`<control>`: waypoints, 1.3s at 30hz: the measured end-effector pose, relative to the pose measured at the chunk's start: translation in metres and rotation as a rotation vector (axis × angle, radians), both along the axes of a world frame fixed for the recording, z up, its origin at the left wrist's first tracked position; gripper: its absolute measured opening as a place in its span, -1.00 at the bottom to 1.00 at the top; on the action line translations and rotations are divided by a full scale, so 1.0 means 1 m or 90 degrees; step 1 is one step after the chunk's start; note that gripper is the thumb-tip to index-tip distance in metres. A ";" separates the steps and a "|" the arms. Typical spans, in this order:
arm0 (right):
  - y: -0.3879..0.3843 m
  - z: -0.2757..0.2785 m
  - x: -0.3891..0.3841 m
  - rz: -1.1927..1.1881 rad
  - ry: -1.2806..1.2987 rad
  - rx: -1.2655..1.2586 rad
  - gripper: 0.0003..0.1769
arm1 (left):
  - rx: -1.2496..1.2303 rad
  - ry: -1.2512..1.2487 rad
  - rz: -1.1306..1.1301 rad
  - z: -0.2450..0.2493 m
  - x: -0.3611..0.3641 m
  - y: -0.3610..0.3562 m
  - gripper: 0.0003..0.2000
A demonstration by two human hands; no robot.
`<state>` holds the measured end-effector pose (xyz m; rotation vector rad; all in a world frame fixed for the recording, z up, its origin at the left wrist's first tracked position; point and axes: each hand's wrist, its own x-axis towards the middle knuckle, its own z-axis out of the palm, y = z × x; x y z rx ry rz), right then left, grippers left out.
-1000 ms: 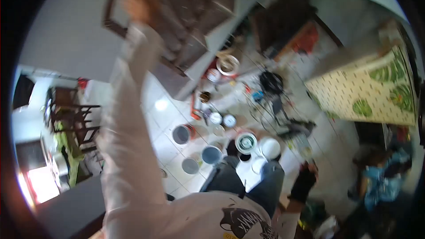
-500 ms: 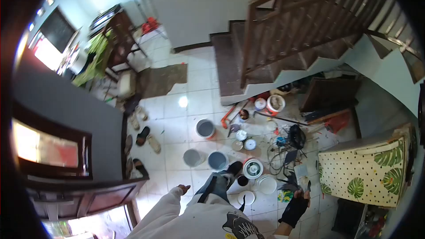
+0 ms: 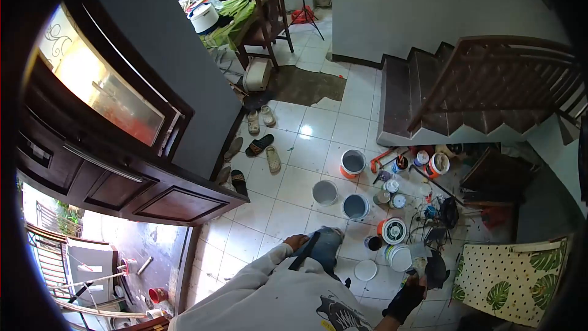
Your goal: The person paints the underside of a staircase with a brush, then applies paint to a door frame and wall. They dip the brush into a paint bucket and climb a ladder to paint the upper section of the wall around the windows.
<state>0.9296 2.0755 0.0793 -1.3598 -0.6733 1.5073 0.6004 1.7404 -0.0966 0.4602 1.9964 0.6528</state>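
Note:
My left hand [image 3: 296, 243], bare below a light sleeve, is beside my jeans at the knee, its fingers loosely extended and nothing visible in them. My right hand [image 3: 407, 299], in a black fingerless glove, is low on the right with its fingers curled. Whatever it may grip is too small to make out against the clutter behind. Past its fingertips a black object [image 3: 436, 270] shows. In front of me on the tiles are a white bucket [image 3: 399, 258], an open paint tub [image 3: 392, 231], a dark cup [image 3: 372, 243] and a round white lid [image 3: 365, 270].
Three buckets, one of them grey inside [image 3: 325, 192], stand ahead. Tools and cables [image 3: 422, 220] lie right of them, before the stairs [image 3: 422, 95]. A patterned covered box [image 3: 508, 282] is at right. Shoes [image 3: 260, 144] line the left wall by the open door [image 3: 116, 178].
The view has swung left, bringing the door and outdoor area in. My left hand has come closer to my leg. My right hand is still low at the right.

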 end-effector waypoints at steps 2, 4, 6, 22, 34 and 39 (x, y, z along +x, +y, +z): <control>-0.014 0.005 -0.019 0.051 -0.035 0.047 -0.55 | -0.013 0.072 0.050 0.009 -0.009 -0.024 -0.51; -0.016 -0.010 -0.038 0.086 -0.061 0.053 -0.56 | 0.037 0.149 0.071 0.014 -0.024 -0.051 -0.56; -0.014 -0.010 -0.066 0.130 -0.091 0.064 -0.57 | 0.002 0.190 0.140 0.046 -0.040 -0.064 -0.58; -0.042 0.005 -0.511 0.547 -0.085 0.134 -0.75 | -0.083 0.003 0.231 0.055 -0.203 -0.233 -0.39; -0.064 0.013 -1.000 0.979 -0.014 0.394 -0.76 | -0.096 0.003 0.720 0.056 -0.304 -0.177 -0.69; -0.121 0.026 -1.191 1.362 -0.012 0.615 -0.77 | -0.228 0.193 0.974 0.103 -0.470 -0.061 -0.69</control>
